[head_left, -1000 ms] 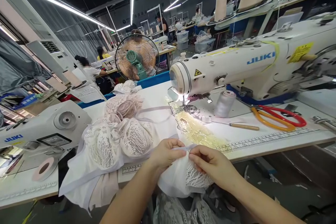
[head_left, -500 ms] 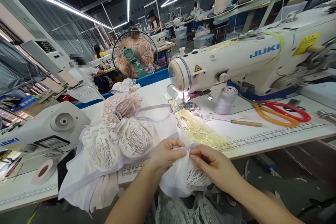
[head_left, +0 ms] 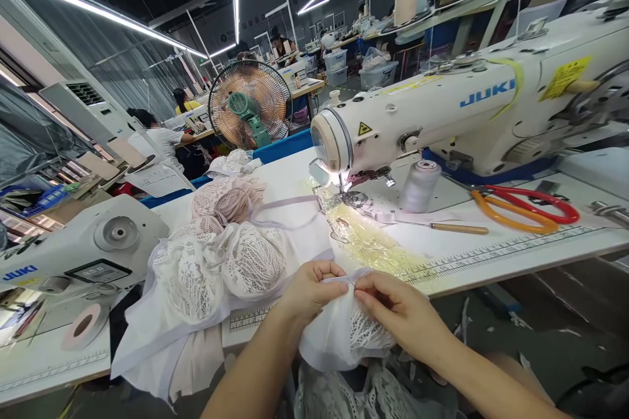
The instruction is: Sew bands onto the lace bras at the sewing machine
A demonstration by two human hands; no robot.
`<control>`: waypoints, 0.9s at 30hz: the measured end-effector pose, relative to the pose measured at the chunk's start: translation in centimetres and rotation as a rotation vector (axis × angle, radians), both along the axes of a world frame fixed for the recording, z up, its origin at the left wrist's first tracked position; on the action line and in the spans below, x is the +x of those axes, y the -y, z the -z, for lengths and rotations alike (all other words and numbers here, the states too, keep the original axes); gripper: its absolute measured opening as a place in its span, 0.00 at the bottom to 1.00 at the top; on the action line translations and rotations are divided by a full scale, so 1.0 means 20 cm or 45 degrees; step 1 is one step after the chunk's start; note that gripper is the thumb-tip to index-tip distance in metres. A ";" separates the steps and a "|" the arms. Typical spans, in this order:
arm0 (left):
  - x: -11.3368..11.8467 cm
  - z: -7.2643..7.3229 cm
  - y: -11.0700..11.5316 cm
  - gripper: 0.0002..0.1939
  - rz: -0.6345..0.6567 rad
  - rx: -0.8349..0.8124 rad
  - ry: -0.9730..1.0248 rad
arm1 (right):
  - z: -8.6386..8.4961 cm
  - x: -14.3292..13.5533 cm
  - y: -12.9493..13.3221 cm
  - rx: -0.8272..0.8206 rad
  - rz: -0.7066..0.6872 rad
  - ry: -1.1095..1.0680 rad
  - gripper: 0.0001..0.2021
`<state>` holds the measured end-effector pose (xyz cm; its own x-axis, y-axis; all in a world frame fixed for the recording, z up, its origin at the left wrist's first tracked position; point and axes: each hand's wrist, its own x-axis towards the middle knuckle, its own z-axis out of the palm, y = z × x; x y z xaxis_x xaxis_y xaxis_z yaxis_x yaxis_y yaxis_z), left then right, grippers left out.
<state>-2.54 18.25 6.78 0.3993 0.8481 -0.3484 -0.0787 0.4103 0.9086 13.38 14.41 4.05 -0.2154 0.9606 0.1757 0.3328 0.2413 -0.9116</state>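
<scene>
Head view: pinching top edge of white lace garment point(head_left: 327, 334) between left hand point(head_left: 314, 288) thumb and curled fingers; gripping same edge with right hand point(head_left: 393, 304) thumb and fingertips, just beside left; maybe a thin thread or pin between, too small to tell; garment at near edge of white table point(head_left: 289, 177), below yellowish clear film point(head_left: 373, 242); to left on table, heap of lace pieces point(head_left: 255, 258), white in front, pinkish behind; to right, white sewing machine point(head_left: 432, 111), lamp lit at needle; near it, upright thread spool point(head_left: 421, 186), wooden-handled tool point(head_left: 459, 229) lying flat, scissors point(head_left: 521, 206) with orange and red handles, beside printed ruler point(head_left: 515, 247); far left, tape roll point(head_left: 84, 327) by second machine point(head_left: 83, 242); behind table, round fan point(head_left: 250, 105).
</scene>
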 end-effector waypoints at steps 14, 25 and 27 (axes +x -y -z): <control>0.01 0.01 0.01 0.17 0.026 0.108 -0.029 | -0.01 -0.01 0.00 -0.187 -0.028 -0.158 0.09; 0.00 0.02 0.01 0.18 0.011 0.106 -0.045 | -0.01 0.00 0.01 -0.242 -0.063 -0.163 0.08; 0.00 0.02 0.01 0.18 0.012 0.099 -0.038 | -0.02 0.01 0.01 -0.217 -0.071 -0.136 0.07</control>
